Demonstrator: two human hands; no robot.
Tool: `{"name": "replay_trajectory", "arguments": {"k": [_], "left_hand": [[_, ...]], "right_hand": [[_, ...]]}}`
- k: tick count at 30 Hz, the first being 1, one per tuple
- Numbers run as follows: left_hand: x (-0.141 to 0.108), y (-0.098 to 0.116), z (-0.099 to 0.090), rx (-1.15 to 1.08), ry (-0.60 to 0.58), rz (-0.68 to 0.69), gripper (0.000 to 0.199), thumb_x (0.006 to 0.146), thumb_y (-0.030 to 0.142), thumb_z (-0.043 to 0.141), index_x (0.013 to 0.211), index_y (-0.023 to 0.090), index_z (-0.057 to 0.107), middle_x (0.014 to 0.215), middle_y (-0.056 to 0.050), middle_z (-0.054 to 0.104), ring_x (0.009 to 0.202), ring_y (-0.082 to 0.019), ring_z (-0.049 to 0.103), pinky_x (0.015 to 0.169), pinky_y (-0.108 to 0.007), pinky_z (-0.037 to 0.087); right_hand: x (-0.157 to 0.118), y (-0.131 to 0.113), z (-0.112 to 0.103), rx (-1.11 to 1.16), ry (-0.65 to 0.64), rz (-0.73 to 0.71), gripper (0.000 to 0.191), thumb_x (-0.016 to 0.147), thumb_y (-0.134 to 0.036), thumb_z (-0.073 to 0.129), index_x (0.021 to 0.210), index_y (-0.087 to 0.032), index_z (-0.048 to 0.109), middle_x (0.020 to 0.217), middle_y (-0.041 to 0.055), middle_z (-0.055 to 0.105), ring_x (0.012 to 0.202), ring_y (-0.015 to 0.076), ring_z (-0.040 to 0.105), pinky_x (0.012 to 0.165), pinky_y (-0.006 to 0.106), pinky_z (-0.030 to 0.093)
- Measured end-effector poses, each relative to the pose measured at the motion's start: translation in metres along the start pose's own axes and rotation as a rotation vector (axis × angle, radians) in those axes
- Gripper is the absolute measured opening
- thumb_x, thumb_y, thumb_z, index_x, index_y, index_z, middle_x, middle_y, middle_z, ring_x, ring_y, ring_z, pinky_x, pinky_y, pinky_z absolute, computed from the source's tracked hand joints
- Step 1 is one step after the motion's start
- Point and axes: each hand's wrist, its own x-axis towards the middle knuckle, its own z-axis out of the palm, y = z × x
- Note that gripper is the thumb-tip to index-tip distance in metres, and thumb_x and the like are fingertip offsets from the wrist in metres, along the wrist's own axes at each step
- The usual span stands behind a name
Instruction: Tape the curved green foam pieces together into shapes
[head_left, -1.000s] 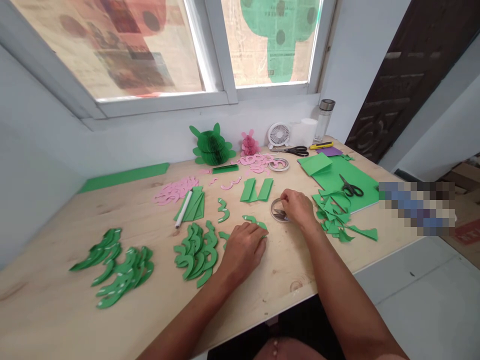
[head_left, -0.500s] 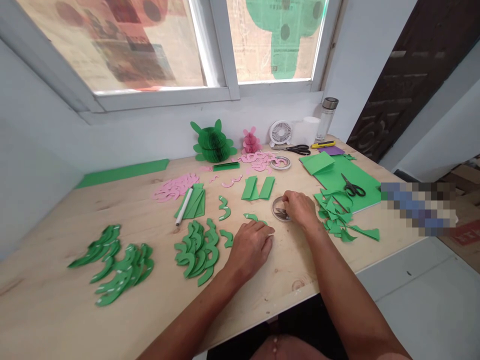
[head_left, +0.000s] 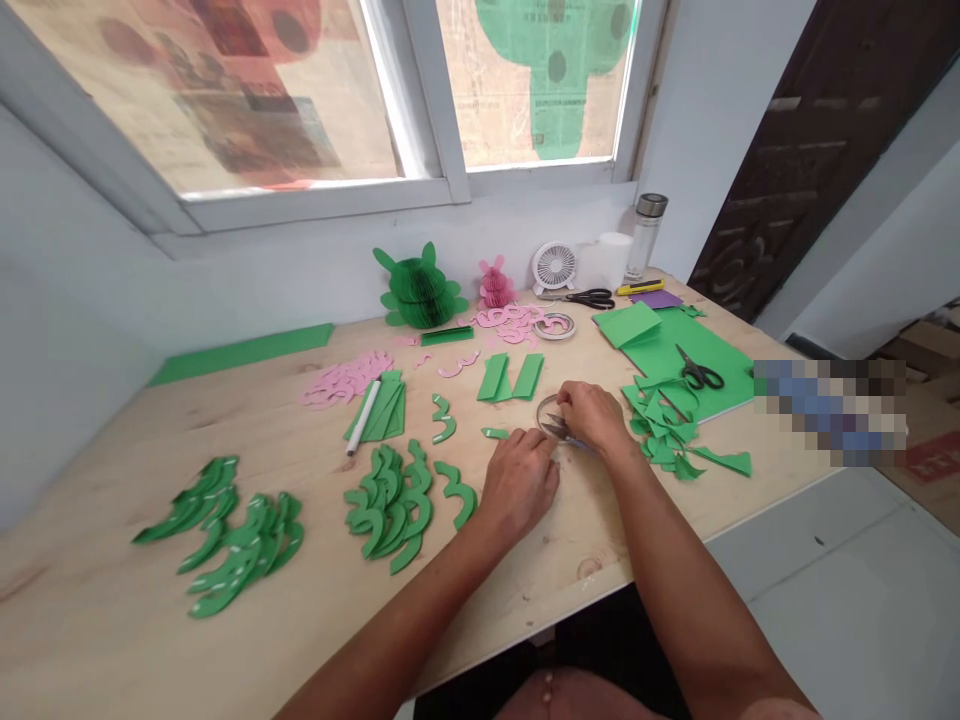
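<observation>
My right hand [head_left: 592, 415] is closed at the edge of a tape roll [head_left: 540, 408] standing on the table. Metal blades of small snips [head_left: 556, 424] show inside the ring, pointing left; their handles are hidden under that hand. Close by on the left, my left hand [head_left: 520, 482] has its fingers curled down, the tips near the snips. What they pinch is hidden. A green wavy paper piece [head_left: 493, 433] with a white strip pokes out beyond its knuckles. Another wavy green cutout [head_left: 457, 493] lies beside the left wrist.
Left of my hands lie piles of green cutouts [head_left: 390, 500], some with white strips [head_left: 251, 545]. Pink cutouts [head_left: 349, 378], a marker [head_left: 363, 418] and folded green cards [head_left: 510, 377] lie farther back. Green scraps [head_left: 664, 425] and black-handled scissors [head_left: 700, 372] are at right.
My left hand has moved right, closer to my right hand, uncovering more of the wavy green cutout by its wrist. The tape roll and snips have shifted slightly left. The view has shifted a little.
</observation>
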Motion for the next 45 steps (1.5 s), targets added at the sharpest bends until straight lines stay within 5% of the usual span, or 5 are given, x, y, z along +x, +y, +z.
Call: {"name": "replay_trajectory", "arguments": {"k": [20, 30, 37, 45], "left_hand": [[0.002, 0.007, -0.002, -0.037, -0.008, -0.083, 0.028, 0.079, 0.017, 0.048, 0.104, 0.017, 0.060, 0.102, -0.008, 0.061, 0.093, -0.023, 0.053, 0.085, -0.038, 0.041], [0.002, 0.002, 0.000, -0.142, 0.064, -0.098, 0.027, 0.079, 0.017, 0.048, 0.103, 0.017, 0.061, 0.104, -0.005, 0.064, 0.097, -0.022, 0.053, 0.088, -0.036, 0.042], [0.014, -0.009, -0.005, -0.196, 0.164, -0.237, 0.029, 0.078, 0.013, 0.050, 0.105, 0.019, 0.059, 0.099, -0.005, 0.066, 0.097, -0.021, 0.056, 0.084, -0.034, 0.046], [0.034, -0.020, -0.009, -0.003, 0.010, -0.212, 0.023, 0.082, 0.017, 0.048, 0.093, 0.021, 0.068, 0.094, -0.005, 0.067, 0.094, -0.022, 0.057, 0.081, -0.031, 0.044]], "right_hand": [[0.000, 0.002, 0.000, 0.192, -0.039, -0.102, 0.020, 0.078, -0.019, 0.049, 0.088, -0.021, 0.067, 0.090, 0.0045, 0.070, 0.086, 0.0167, 0.060, 0.067, 0.023, 0.036], [0.002, 0.004, 0.003, 0.289, -0.042, -0.130, 0.020, 0.074, -0.016, 0.050, 0.084, -0.020, 0.066, 0.082, 0.0028, 0.069, 0.075, 0.0134, 0.059, 0.064, 0.021, 0.036], [0.001, 0.004, 0.003, 0.321, -0.061, -0.148, 0.019, 0.075, -0.015, 0.050, 0.084, -0.020, 0.067, 0.083, 0.0021, 0.070, 0.076, 0.0127, 0.060, 0.064, 0.020, 0.036], [0.002, 0.002, 0.002, 0.282, -0.082, -0.147, 0.021, 0.075, -0.014, 0.050, 0.085, -0.020, 0.067, 0.084, 0.0024, 0.070, 0.078, 0.0135, 0.060, 0.063, 0.021, 0.036]]}}
